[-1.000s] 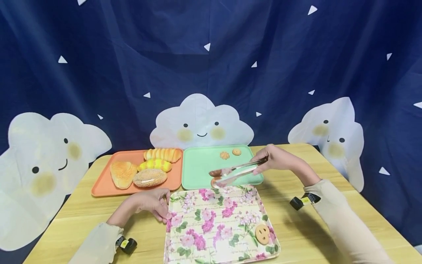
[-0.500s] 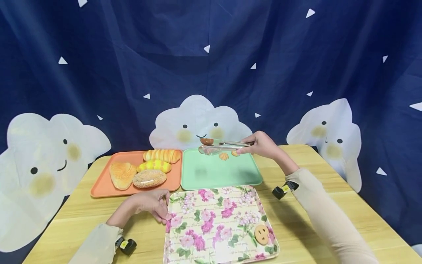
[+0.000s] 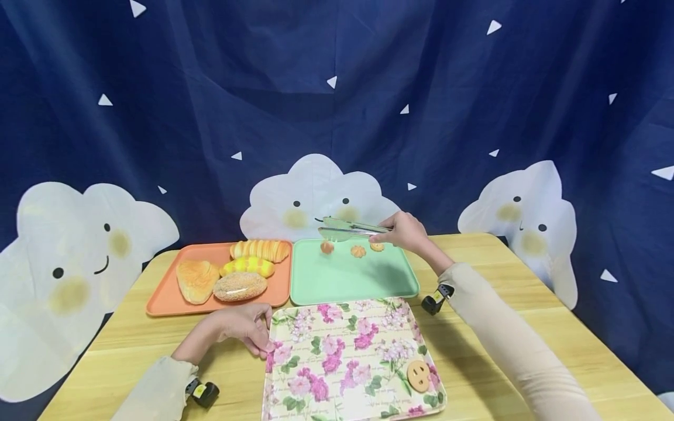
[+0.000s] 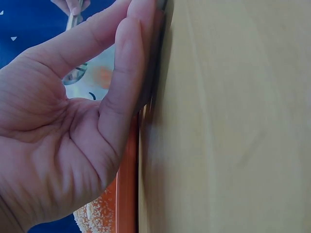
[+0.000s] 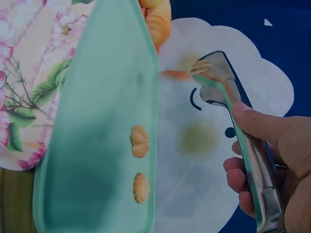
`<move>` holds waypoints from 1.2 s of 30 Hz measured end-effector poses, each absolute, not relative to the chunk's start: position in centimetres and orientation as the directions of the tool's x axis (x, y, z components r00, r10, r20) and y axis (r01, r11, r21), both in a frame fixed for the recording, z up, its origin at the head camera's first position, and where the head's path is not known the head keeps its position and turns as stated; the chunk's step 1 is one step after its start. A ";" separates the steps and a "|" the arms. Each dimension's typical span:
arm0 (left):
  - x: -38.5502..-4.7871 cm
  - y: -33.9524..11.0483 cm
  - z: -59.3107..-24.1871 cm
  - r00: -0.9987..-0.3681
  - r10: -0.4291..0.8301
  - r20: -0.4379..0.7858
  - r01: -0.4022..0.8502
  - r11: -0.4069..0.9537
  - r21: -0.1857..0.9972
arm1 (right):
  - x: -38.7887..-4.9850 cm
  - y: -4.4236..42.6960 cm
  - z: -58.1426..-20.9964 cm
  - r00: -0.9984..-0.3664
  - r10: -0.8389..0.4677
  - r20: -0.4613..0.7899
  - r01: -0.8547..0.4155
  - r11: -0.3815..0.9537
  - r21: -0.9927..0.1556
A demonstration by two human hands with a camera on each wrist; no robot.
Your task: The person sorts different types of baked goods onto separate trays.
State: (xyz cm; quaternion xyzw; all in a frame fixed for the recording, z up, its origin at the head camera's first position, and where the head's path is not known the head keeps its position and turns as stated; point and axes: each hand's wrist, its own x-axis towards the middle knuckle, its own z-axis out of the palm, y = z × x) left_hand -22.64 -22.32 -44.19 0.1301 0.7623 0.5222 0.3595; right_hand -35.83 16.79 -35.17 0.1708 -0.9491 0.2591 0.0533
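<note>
My right hand (image 3: 404, 231) holds a pair of metal tongs (image 5: 252, 145), raised over the back of the mint-green tray (image 3: 342, 280). Just below the tongs' tips is a small brown cookie (image 3: 327, 247); it looks blurred and apart from them in the right wrist view. Two other small cookies, a flower-shaped one (image 3: 358, 251) and a round one (image 3: 377, 247), lie at that tray's back. My left hand (image 3: 239, 328) grips the left edge of the floral tray (image 3: 316, 327), its fingers bent and the thumb at the rim. A round cookie with holes (image 3: 418, 375) lies on the floral tray's right side.
On the left, an orange tray (image 3: 168, 292) carries a triangular bread (image 3: 197, 282), a striped roll (image 3: 260, 251), a yellow bread (image 3: 247, 266) and a seeded roll (image 3: 240, 286). All trays share a wooden table (image 3: 484, 263). A blue curtain (image 3: 332, 117) with clouds hangs behind.
The tongs rose from the mint-green tray's front with the brown cookie and moved to its back left. The cookie has since come out of their tips. My left hand stays put.
</note>
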 end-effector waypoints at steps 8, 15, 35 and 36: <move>-22.6 -22.3 -44.4 -0.711 0.565 -0.419 -0.184 0.426 0.886 | -36.0 16.4 -36.1 -0.928 -0.331 0.171 -0.372 0.815 -0.443; -22.7 -22.3 -44.4 -0.712 0.553 -0.433 -0.200 0.431 0.880 | -36.0 16.3 -36.4 -0.929 -0.333 0.164 -0.371 0.818 -0.440; -22.6 -22.2 -44.4 -0.726 0.543 -0.423 -0.189 0.433 0.881 | -35.3 16.2 -36.7 -0.908 -0.405 0.102 -0.403 0.782 -0.475; -22.7 -22.2 -44.3 -0.726 0.543 -0.423 -0.191 0.432 0.881 | -35.2 16.3 -36.8 -0.902 -0.420 0.098 -0.412 0.775 -0.479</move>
